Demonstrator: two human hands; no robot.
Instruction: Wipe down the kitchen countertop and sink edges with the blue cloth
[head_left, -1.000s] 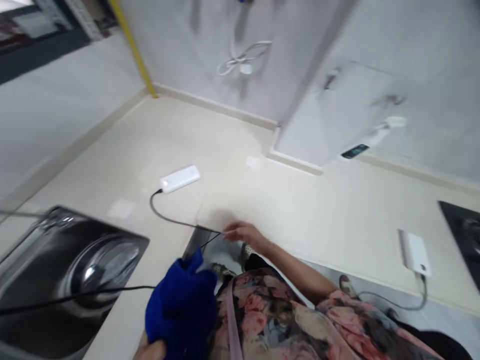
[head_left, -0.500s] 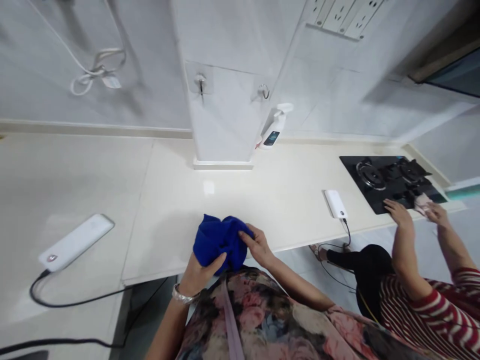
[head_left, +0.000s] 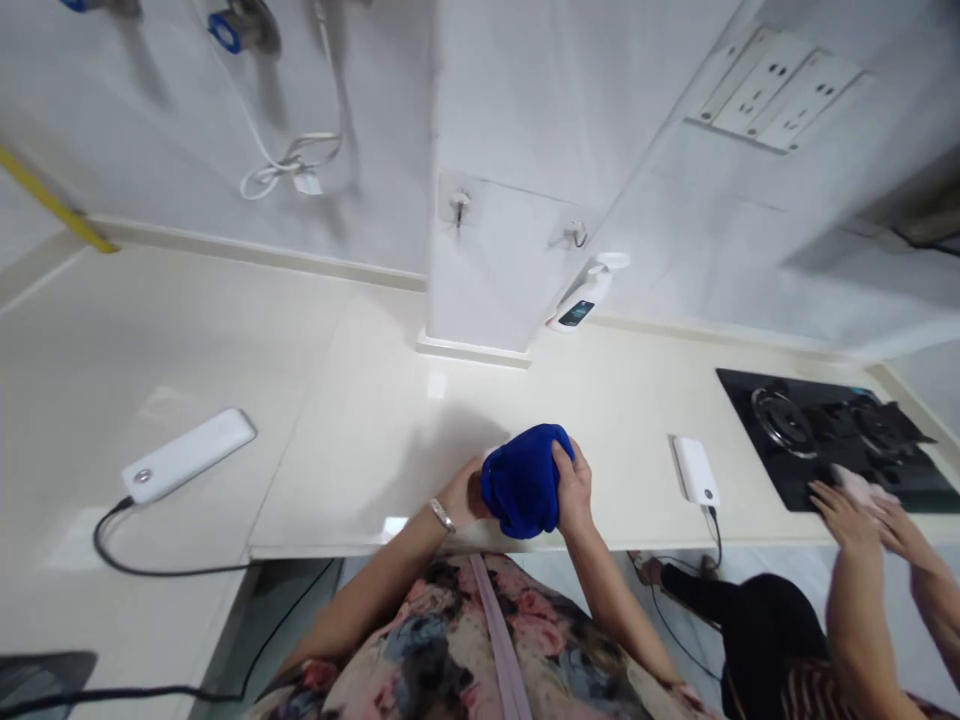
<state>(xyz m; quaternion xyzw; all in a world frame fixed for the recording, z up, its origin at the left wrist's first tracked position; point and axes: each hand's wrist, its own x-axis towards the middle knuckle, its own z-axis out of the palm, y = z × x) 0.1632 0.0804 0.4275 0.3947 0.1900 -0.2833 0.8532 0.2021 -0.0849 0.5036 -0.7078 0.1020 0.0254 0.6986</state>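
A bunched blue cloth is held between my two hands above the front part of the pale countertop. My left hand, with a silver bracelet at its wrist, grips the cloth from the left; its fingers are partly hidden behind the fabric. On the other side, my right hand has its thumb pressed on the cloth and its fingers wrapped round the right edge.
A white power bank with a black cable lies at left, another power bank at right. A white spray bottle stands by the wall pillar. Far right, a co-worker's hands hold a pale cloth at the black gas hob.
Both my hands have moved right with the blue cloth, which is now bunched more compactly. The view has shifted. The co-worker's hands have come together on the pale cloth.
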